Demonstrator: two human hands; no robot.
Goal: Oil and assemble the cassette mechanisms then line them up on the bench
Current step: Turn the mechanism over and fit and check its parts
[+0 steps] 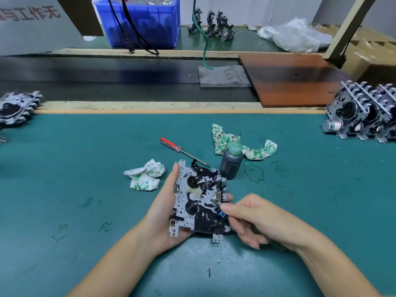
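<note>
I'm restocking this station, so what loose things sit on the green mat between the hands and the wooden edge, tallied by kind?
Screwdriver: 1
Oil bottle: 1
Stained rags: 2
Total: 4
Not counted: the cassette mechanism held in the left hand, which the right hand is working on.

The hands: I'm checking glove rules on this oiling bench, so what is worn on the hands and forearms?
Nothing is worn. The left hand and the right hand are bare, with no gloves or finger cots. Both forearms are uncovered as far as the bottom edge of the picture, so no sleeves show. No ring, watch or wrist strap is visible. The fingernails look short and unpainted.
</note>
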